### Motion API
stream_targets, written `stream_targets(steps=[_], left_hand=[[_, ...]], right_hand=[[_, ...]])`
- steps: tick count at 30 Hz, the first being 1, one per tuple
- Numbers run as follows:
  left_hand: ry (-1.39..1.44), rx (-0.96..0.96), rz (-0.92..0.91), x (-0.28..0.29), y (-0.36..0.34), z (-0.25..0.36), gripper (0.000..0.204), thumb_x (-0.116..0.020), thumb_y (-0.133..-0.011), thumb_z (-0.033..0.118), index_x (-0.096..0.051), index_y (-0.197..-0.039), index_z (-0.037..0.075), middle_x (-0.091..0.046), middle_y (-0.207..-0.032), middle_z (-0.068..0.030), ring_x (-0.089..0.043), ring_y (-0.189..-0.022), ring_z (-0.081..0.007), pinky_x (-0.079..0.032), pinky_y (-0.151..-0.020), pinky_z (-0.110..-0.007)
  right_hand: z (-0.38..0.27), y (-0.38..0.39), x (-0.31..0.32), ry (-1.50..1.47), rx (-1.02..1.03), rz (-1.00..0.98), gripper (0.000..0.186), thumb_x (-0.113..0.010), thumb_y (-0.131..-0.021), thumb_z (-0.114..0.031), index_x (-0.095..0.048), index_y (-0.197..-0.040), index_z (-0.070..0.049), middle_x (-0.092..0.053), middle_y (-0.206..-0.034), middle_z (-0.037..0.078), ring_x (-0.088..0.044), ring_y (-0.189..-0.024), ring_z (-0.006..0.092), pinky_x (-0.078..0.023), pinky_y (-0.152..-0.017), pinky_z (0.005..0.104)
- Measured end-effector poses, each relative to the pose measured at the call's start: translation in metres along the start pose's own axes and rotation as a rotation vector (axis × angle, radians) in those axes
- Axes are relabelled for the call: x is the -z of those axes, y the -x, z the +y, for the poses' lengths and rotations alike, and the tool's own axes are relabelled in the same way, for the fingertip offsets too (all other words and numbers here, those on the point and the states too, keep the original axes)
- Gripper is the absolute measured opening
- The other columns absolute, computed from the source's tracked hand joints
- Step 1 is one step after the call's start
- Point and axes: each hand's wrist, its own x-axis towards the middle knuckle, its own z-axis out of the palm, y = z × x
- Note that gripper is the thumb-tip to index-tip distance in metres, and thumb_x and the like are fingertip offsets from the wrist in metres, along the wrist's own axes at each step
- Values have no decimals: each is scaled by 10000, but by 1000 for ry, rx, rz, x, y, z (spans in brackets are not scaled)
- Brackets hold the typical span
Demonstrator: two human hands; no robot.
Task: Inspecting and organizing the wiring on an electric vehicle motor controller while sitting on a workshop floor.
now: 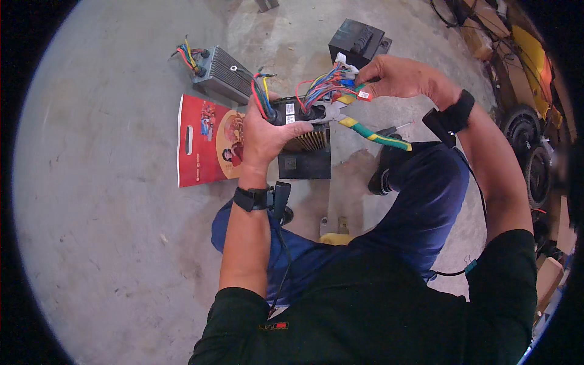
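Controller box held up over the concrete floor (109, 201); wire bundle being sorted.

Left hand (264, 137) is clamped round the black finned controller box (304, 131), above the person's knees. Right hand (398, 78) pinches the coloured wire bundle (325, 90) by its connectors; pliers with green-yellow handles (374, 137) hang just beneath, their grip unclear. Judged step: singling out one lead. Next calls for a steady box and a fine fingertip pick. Box underside and the pliers' tips are hidden; a second controller (222, 73) lies near a red bag (204, 143).

Bare grey concrete floor (109, 231), evenly lit, with wheels (528, 143) stacked at the right edge.
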Motion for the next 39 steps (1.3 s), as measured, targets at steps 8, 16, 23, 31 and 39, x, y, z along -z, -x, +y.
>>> stream_targets(steps=[8, 16, 23, 31, 39], left_hand=[[23, 30, 100, -5, -1, 10, 694, -959, -627, 344, -579, -1093, -3, -653, -931, -57, -634, -814, -148, -535, -760, -305], [154, 29, 119, -9, 0, 4, 658, -959, -632, 324, -589, -1069, -1, -650, -904, -41, -621, -786, -127, -528, -727, -289], [122, 16, 130, -10, 2, 8, 627, -956, -647, 306, -588, -1056, 4, -648, -891, -34, -623, -780, -122, -529, -718, -281], [93, 4, 155, -12, 0, 6, 665, -963, -648, 347, -588, -1063, -13, -669, -906, -55, -639, -792, -131, -533, -729, -287], [38, -10, 155, -12, -6, 8, 643, -962, -650, 333, -607, -1058, -15, -679, -898, -55, -644, -788, -143, -534, -733, -301]], right_hand=[[-22, 13, -19, -54, -99, 55, 407, -683, -966, -379, -689, -1120, -2, -632, -782, 47, -532, -752, 149, -457, -700, 358], [-47, 23, -25, 33, -111, 83, 357, -625, -1009, -337, -646, -1038, 18, -549, -716, 117, -471, -690, 184, -439, -663, 396], [-54, 30, -50, 96, -163, 220, 288, -615, -1000, -273, -647, -1032, 12, -635, -765, 211, -623, -727, 360, -476, -668, 461], [-66, 42, -77, 93, -154, 345, 239, -607, -977, -215, -626, -1059, 8, -659, -808, 250, -649, -830, 458, -496, -708, 524], [-65, 44, -116, -13, -130, 448, 225, -598, -973, -126, -580, -1161, -2, -637, -854, 279, -632, -858, 473, -482, -719, 506]])
